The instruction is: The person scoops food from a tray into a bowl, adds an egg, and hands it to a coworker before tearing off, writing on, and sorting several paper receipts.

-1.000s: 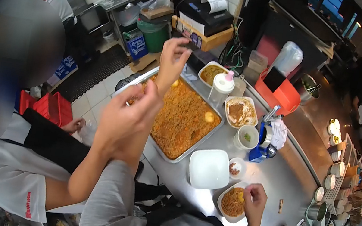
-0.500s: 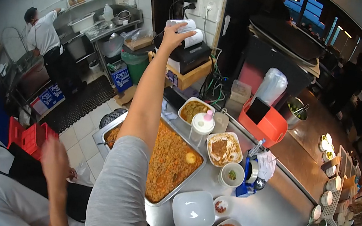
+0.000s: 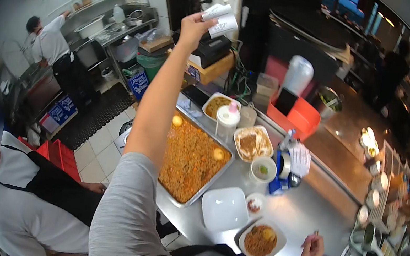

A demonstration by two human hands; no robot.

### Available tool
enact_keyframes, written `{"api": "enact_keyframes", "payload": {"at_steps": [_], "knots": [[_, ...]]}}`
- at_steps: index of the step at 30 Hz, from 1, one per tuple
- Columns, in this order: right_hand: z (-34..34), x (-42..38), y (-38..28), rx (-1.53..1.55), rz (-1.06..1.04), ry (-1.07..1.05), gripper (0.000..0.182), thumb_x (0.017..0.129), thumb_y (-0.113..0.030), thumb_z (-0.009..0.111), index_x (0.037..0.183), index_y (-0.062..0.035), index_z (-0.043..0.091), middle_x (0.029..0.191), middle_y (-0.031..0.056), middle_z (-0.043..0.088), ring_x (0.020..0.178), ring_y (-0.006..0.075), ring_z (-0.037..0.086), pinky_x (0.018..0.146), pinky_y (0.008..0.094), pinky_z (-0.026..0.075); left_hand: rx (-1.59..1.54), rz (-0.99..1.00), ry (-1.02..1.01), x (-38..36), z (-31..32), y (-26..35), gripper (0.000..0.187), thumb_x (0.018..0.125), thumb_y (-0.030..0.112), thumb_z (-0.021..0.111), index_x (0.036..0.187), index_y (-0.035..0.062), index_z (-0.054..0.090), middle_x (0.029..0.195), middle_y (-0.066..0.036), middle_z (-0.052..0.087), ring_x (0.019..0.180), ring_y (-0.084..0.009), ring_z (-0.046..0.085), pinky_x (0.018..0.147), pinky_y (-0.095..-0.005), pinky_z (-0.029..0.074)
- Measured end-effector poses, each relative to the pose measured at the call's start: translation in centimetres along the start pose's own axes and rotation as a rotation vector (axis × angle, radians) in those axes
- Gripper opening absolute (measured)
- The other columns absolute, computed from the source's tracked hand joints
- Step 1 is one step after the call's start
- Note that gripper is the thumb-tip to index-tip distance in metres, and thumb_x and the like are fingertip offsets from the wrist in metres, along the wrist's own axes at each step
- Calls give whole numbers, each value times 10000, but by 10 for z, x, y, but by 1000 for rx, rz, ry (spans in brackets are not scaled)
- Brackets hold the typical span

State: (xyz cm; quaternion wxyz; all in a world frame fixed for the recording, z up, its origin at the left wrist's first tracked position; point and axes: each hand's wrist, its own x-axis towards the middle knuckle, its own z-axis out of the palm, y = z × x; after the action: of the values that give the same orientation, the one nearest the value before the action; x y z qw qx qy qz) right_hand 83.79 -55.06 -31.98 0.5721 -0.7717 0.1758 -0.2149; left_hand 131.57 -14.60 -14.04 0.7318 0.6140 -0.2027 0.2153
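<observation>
While the left hand [image 3: 192,30] is raised above the counter [image 3: 304,211], its fingers are clamped on curling white paper receipts [image 3: 222,23], which sit just above a black printer [image 3: 215,50] on a wooden box [image 3: 208,73].

The right hand [image 3: 312,248] is low at the other side, its fingers curled together at the tip of a small brown piece [image 3: 316,232], too small to identify. Near that hand, on the counter, a white bowl [image 3: 279,241] carries orange-brown rice with 1 egg on top. Beside this bowl are a square white dish [image 3: 225,209] and a small cup [image 3: 255,203] with reddish bits.

A metal tray [image 3: 211,188] of the same-coloured rice, with 2 eggs showing, lies partly behind the left arm. Past the tray's far edge stand a squeeze bottle [image 3: 227,123] with a pink cap, a smeared container [image 3: 254,144] and a round tub [image 3: 263,170] with something green inside. A co-worker [image 3: 40,204] in a black apron stands at the left.
</observation>
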Motion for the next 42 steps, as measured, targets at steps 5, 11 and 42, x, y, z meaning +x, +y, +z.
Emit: {"api": "enact_keyframes", "payload": {"at_steps": [5, 11, 42], "knots": [[6, -6, -49, 162, -179, -40, 228, 771, -60, 566, 992, -27, 517, 943, 37, 504, 866, 129, 501, 735, 241, 437, 43, -113, -387, -124, 112, 88, 348, 735, 65, 662, 1054, -38, 568, 959, -72, 605, 846, -119, 559, 764, -249, 435], [-19, -3, -84, 64, -674, 165, 485, 689, -234, 721, 1073, -23, 514, 1046, 122, 490, 967, 260, 475, 858, 333, 365, 239, -166, -571, -374, 250, 146, 328, 714, -26, 661, 1028, -70, 576, 940, -110, 599, 870, -150, 567, 771, -265, 461], [-685, -14, 329, -150, 180, 213, 399, 830, -89, 527, 1192, 61, 451, 1355, 39, 364, 1206, 142, 353, 977, 232, 256, 164, -593, 88, -789, 402, 197, 150, 809, -12, 569, 945, -76, 568, 787, -139, 614, 692, -158, 603, 676, -240, 500]]}}
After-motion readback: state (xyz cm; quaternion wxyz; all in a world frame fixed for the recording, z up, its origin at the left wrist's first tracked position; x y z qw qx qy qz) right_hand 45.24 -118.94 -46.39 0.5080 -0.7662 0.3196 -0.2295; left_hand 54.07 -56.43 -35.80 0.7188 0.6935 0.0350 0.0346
